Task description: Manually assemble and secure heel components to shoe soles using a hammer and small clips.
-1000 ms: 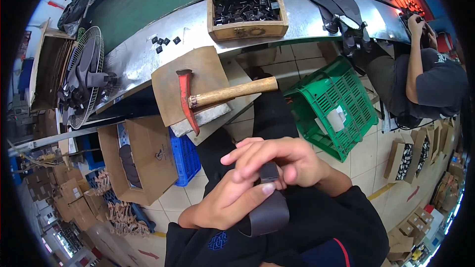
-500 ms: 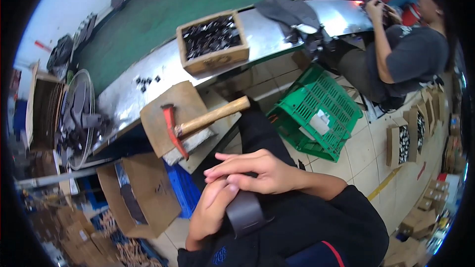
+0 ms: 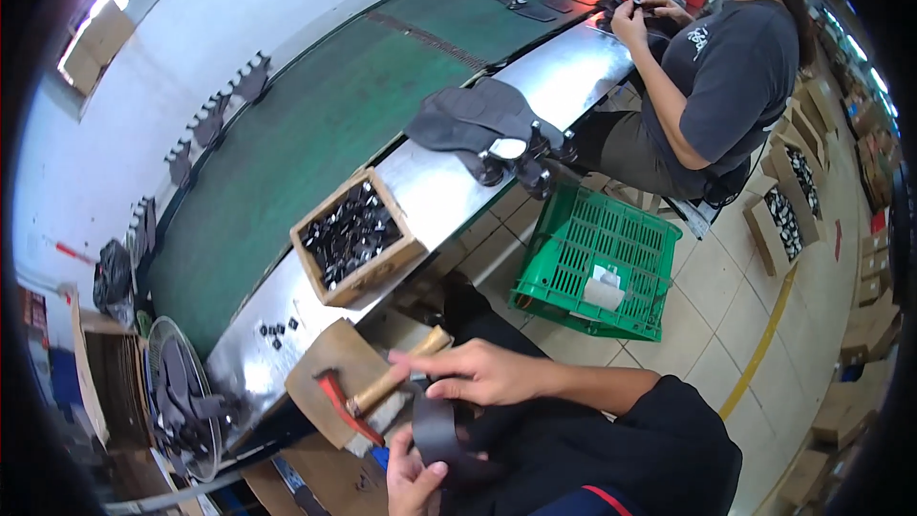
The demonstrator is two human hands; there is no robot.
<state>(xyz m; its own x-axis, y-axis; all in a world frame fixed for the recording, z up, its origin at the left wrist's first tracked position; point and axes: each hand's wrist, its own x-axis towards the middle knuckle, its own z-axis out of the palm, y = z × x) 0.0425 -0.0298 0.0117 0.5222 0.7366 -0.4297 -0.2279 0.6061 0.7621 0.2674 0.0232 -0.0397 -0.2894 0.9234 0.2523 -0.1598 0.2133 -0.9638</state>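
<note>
My left hand (image 3: 415, 480) is closed on the lower edge of a dark, curved leather-like piece (image 3: 435, 430), its thumb on the near side. Just above this piece is my right hand (image 3: 489, 371), fingers stretched to the left. Its blurred fingertips overlap the wooden handle of a red-headed hammer (image 3: 336, 407); whether they touch it I cannot tell. A small glint shows between thumb and fingers, too small to name. The hammer lies on a brown board (image 3: 320, 363) at the bench edge, partly over a pale block.
A wooden box (image 3: 401, 258) of small black parts stands on the metal bench (image 3: 454, 196), beside dark sole-shaped pieces (image 3: 478, 119). Beyond runs a green belt (image 3: 315, 148). A green crate (image 3: 602, 253) sits on the floor. A co-worker (image 3: 726, 67) works at the far right.
My hands, pressed together over the dark piece before, have come apart. The right one has moved up toward the hammer handle, while the left keeps the piece. My view has turned.
</note>
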